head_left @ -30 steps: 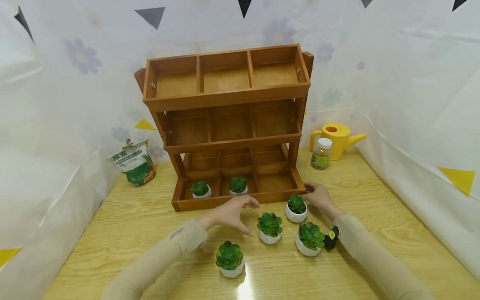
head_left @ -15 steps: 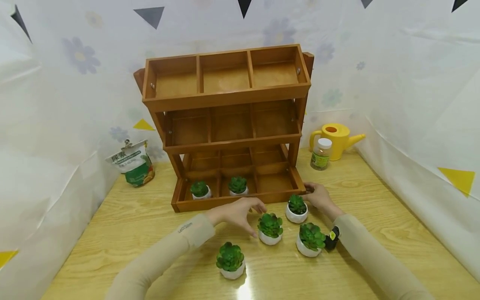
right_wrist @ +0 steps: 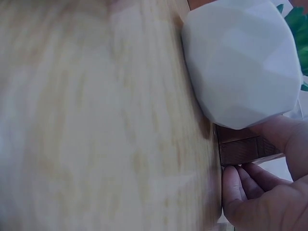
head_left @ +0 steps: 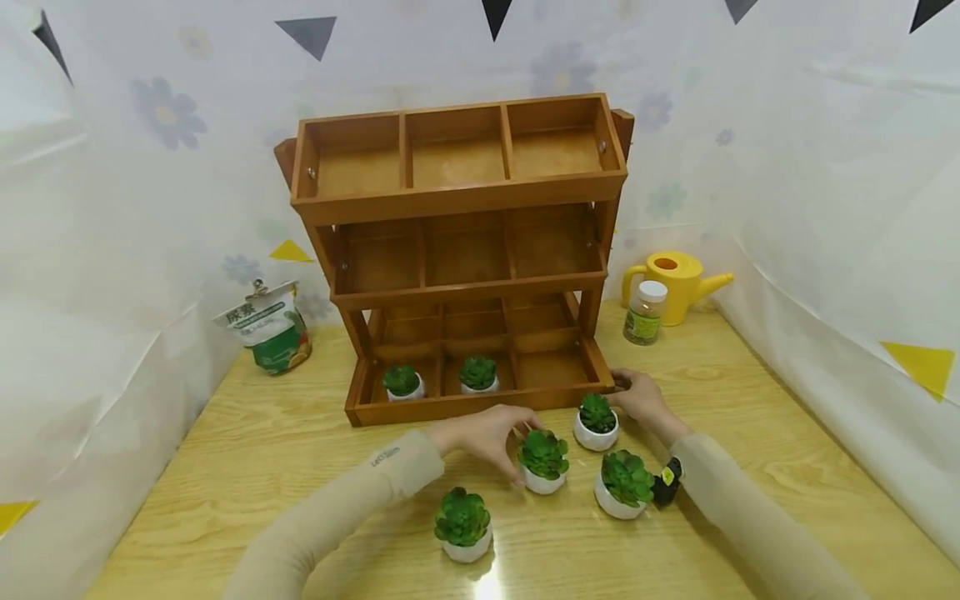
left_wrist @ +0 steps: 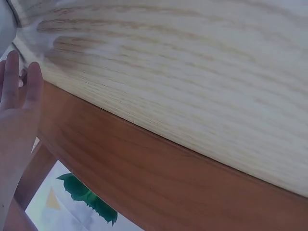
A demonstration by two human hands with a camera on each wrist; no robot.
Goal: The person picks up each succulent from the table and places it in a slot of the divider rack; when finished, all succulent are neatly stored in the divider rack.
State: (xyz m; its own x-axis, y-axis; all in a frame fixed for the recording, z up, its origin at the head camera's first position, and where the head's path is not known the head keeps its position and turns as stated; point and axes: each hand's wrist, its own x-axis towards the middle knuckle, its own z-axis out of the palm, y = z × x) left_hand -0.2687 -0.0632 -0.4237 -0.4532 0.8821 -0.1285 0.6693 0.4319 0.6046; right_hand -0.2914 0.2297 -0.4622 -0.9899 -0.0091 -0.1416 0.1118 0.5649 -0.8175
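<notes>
My left hand (head_left: 487, 437) is curved beside a potted succulent (head_left: 543, 462), thumb close to its white pot and fingers behind its leaves. In the left wrist view that hand's fingers (left_wrist: 33, 89) look straight, near the brown board of the wooden plant shelf (left_wrist: 144, 168). At the shelf's lower right corner, my right hand (head_left: 641, 400) pinches the wood; the right wrist view has its thumb and fingers on both sides of the shelf end (right_wrist: 245, 150). A smaller succulent (head_left: 596, 423) stands by that hand. Two more potted succulents, one right (head_left: 624, 485) and one in front (head_left: 463, 525), stand on the table.
Two succulents, one left (head_left: 403, 383) and one central (head_left: 477, 375), sit in the bottom tier. A yellow watering can (head_left: 675, 283) and a white-capped jar (head_left: 645, 312) stand back right. A clipped bag (head_left: 273, 329) is back left.
My left hand has moved right, bringing its thumb and fingers close about the middle succulent. The right hand stays at the shelf corner. The head view has shifted slightly.
</notes>
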